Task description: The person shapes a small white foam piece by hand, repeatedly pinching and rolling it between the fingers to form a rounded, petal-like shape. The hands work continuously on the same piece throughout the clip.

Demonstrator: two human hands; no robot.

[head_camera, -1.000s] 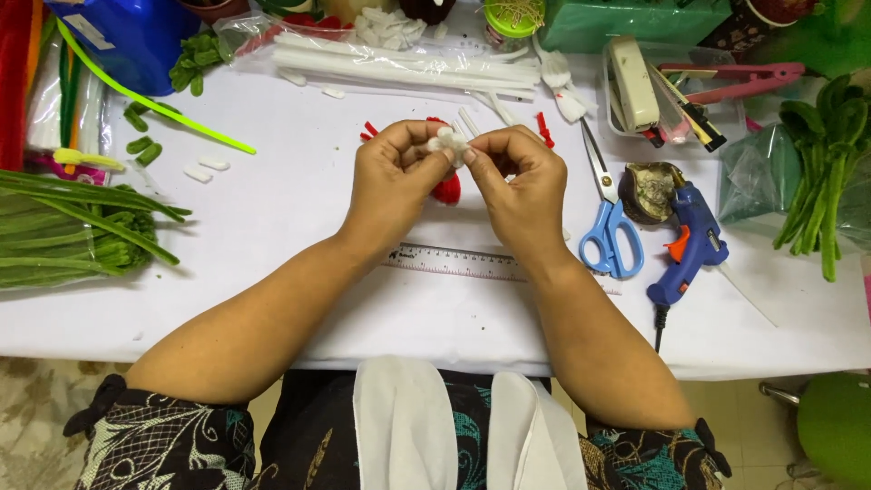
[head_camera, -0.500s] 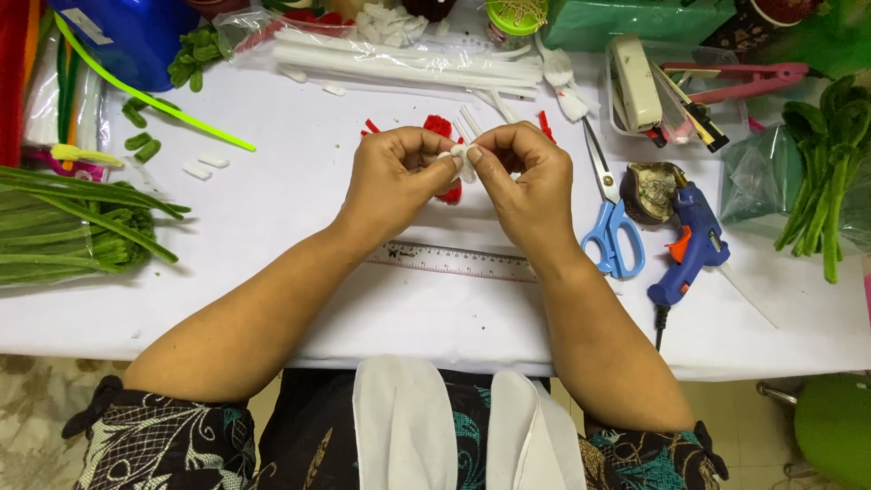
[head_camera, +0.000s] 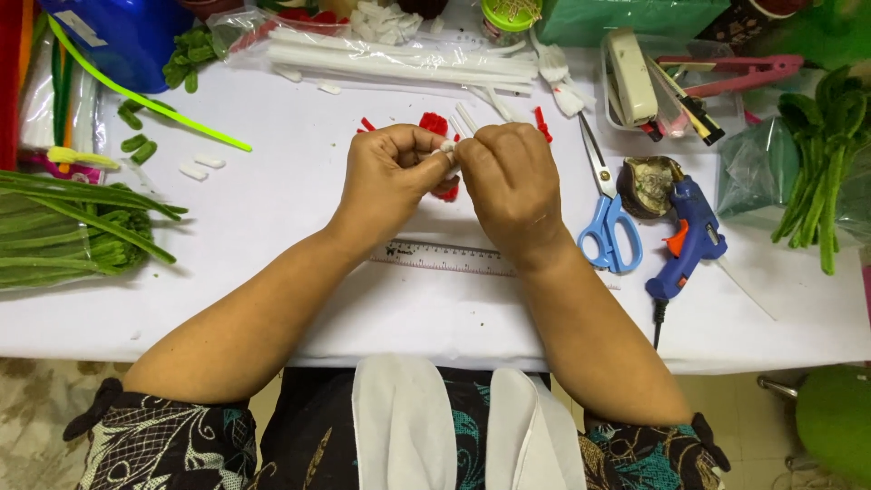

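A flat surface covered with a smooth white sheet (head_camera: 272, 209) fills most of the view, its near edge running straight across. Below that edge, on the left, lies a floor with a pale beige and cream floral pattern (head_camera: 36, 408); on the right it shows as plain yellowish tile (head_camera: 753, 426). Even, soft light casts only faint shadows.
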